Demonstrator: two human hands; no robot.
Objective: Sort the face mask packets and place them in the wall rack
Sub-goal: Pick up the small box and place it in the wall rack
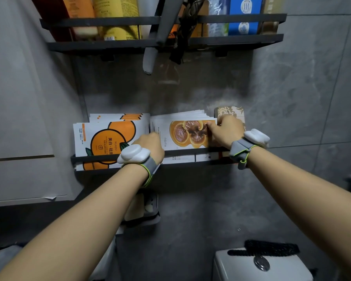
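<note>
A dark wall rack (190,152) holds two upright stacks of white face mask packets. The left stack (103,136) shows an orange fruit print. The right stack (182,132) shows a brown mushroom print. My left hand (150,146) grips the left edge of the mushroom stack, between the two stacks. My right hand (225,130) pinches that stack's right edge at the top corner. Both wrists carry white devices on grey straps.
A patterned beige box (230,113) stands in the rack right of the packets. An upper rack (162,42) holds bottles and a blue box. Below are a soap dish (142,207) and a white toilet tank (259,266). Grey tiled walls surround everything.
</note>
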